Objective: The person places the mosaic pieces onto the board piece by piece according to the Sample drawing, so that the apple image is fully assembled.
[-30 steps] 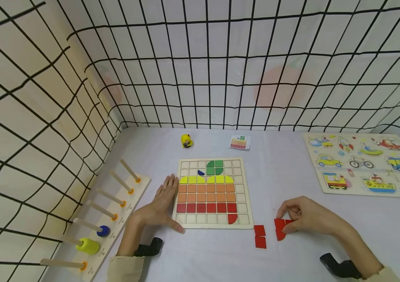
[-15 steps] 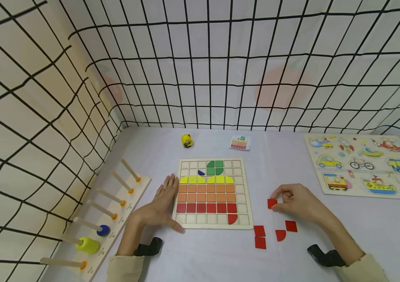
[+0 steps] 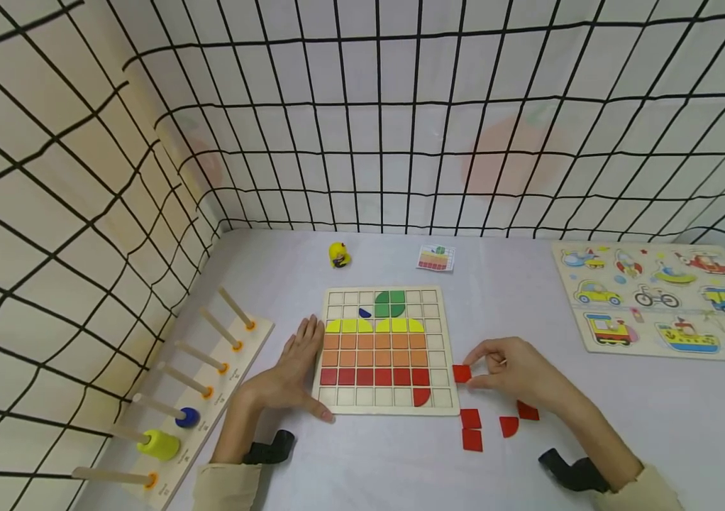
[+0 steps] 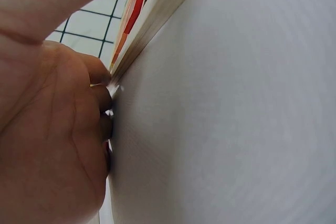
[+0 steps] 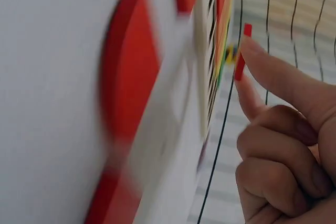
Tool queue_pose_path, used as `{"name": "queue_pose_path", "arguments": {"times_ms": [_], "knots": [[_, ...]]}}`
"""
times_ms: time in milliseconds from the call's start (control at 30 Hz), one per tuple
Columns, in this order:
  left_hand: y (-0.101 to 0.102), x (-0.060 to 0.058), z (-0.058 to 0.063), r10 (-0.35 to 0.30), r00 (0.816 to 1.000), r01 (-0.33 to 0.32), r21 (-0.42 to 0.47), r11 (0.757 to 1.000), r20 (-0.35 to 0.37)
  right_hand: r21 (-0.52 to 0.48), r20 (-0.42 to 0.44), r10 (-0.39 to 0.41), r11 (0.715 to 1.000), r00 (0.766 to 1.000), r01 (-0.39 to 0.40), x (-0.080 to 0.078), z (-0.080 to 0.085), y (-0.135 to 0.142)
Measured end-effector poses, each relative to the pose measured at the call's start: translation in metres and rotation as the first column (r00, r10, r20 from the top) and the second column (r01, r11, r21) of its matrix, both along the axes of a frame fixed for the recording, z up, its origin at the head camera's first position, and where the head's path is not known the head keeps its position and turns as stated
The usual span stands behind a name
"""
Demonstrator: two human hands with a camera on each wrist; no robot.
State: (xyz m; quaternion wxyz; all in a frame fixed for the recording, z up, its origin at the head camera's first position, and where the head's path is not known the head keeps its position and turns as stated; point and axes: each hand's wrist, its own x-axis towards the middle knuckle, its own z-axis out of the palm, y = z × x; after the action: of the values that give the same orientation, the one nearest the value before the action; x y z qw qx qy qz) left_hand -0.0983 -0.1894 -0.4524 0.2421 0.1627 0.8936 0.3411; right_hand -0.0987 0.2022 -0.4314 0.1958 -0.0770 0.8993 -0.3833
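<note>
My right hand (image 3: 516,370) pinches a red square tile (image 3: 462,374) between thumb and forefinger, just off the right edge of the wooden grid board (image 3: 450,341). In the right wrist view the tile (image 5: 243,51) appears edge-on, lifted above the table. My left hand (image 3: 295,365) rests flat along the board's left edge, fingers straight and thumb spread at the lower corner. Rows of yellow, orange and dark red tiles fill the board's middle; a red quarter-round tile (image 3: 422,397) sits in the bottom row. Green tiles (image 3: 389,304) and a small blue piece (image 3: 364,312) lie near the top.
Two red squares (image 3: 472,429), a red quarter-round (image 3: 509,426) and another red square (image 3: 528,411) lie right of the board. A pattern card (image 3: 435,258) and yellow duck (image 3: 338,255) stand behind. A peg rack (image 3: 222,397) lies left, a vehicle puzzle (image 3: 662,298) right.
My right hand has picked up a red square from the loose tiles and carried it left to the board's edge. My left hand has stayed still.
</note>
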Motion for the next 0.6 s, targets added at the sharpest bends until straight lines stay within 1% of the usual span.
{"name": "queue_pose_path", "arguments": {"times_ms": [133, 267, 400, 600], "knots": [[-0.001, 0.000, 0.000, 0.002, 1.000, -0.002, -0.003, 1.000, -0.004, -0.060, -0.033, 0.027, 0.998, 0.999, -0.029, 0.008, 0.005, -0.044], [0.000, 0.000, 0.000, -0.006, 1.000, 0.006, -0.005, 1.000, -0.008, -0.039, -0.086, 0.047, 0.998, 0.995, -0.051, 0.014, 0.001, -0.074], [0.000, 0.000, -0.001, -0.006, 1.000, 0.006, -0.005, 1.000, -0.006, 0.001, -0.117, 0.081, 0.997, 0.990, -0.082, 0.017, -0.004, -0.085], [-0.001, 0.000, -0.001, -0.004, 1.000, 0.004, -0.001, 1.000, -0.001, 0.012, -0.133, 0.086, 0.996, 0.987, -0.085, 0.020, -0.004, -0.088]]}}
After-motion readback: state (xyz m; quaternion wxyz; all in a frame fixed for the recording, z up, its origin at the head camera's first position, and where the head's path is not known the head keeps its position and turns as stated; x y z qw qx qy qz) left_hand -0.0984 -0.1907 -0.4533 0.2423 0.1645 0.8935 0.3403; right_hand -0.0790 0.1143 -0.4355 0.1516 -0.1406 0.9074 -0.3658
